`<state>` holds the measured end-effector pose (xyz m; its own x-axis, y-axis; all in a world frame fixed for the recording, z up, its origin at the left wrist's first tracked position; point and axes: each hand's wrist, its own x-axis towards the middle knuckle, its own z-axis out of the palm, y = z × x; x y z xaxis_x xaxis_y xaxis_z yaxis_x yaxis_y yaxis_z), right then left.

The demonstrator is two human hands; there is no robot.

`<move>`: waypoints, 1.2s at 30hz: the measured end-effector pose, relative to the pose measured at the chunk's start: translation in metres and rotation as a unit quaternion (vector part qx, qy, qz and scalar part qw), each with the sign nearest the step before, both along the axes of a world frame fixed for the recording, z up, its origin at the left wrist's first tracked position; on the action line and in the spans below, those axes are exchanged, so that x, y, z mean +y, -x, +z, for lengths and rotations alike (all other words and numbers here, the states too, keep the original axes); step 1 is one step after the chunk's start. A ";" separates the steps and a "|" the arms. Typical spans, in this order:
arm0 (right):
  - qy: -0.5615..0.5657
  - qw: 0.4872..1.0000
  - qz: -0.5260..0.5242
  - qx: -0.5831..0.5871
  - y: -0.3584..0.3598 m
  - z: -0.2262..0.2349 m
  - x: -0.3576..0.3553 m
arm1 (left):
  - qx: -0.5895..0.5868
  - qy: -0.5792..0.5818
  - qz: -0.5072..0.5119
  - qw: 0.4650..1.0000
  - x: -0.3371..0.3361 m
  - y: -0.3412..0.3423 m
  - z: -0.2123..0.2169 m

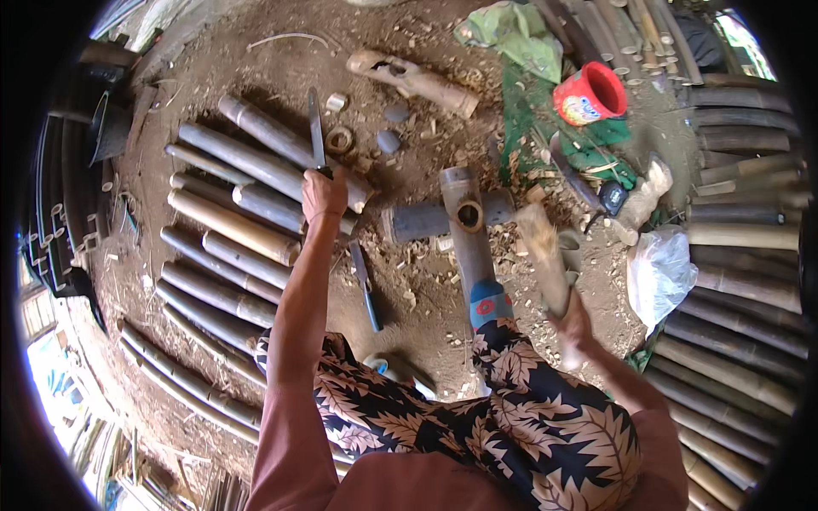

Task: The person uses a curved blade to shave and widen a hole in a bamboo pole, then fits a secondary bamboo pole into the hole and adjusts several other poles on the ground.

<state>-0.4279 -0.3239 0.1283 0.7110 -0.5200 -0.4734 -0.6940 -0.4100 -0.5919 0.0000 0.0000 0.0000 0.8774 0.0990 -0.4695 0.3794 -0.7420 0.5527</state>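
Observation:
My left hand [325,194] is closed round the dark handle of a long straight-bladed knife [315,128], its blade pointing away from me over the bamboo on the left. My right hand [562,298], in what looks like a grey glove, grips a thick, pale, rough piece of wood [537,232], slightly smeared by motion. Between my hands lies a bamboo length [474,255] with a round hole near its far end. It rests across a darker bamboo piece [417,221]. At its near end, by my knee, is a blue band with red marks [490,305].
Cut bamboo lengths [230,226] lie in rows at left; more poles [741,289] are stacked at right. A blue-handled tool [366,285] lies on the chip-strewn ground. Farther off are a split bamboo piece [413,81], a red bucket [590,94], a curved blade [573,175] and a plastic bag [660,272].

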 end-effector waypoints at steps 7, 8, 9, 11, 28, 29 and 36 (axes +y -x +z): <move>0.280 0.945 0.100 -0.138 -0.065 -0.113 0.060 | -0.226 -0.249 -0.188 0.923 0.129 -0.083 0.005; 0.299 0.937 0.095 -0.155 -0.102 -0.111 0.039 | -0.213 -0.269 -0.203 0.917 0.128 -0.084 0.008; 0.289 0.942 0.074 -0.153 -0.148 -0.103 0.024 | -0.200 -0.295 -0.219 0.908 0.131 -0.088 0.013; 0.387 0.909 0.099 -0.122 -0.211 -0.120 -0.027 | -0.210 -0.309 -0.229 0.899 0.125 -0.084 0.007; -0.051 0.981 -0.071 -0.174 -0.336 0.011 -0.155 | -0.045 0.066 -0.359 0.930 0.049 0.125 0.089; -0.089 0.981 -0.090 -0.148 -0.353 0.013 -0.170 | -0.011 0.095 -0.386 0.918 0.034 0.136 0.092; -0.194 0.968 -0.161 0.017 -0.416 -0.013 -0.201 | 0.151 0.276 -0.360 0.878 -0.013 0.170 0.118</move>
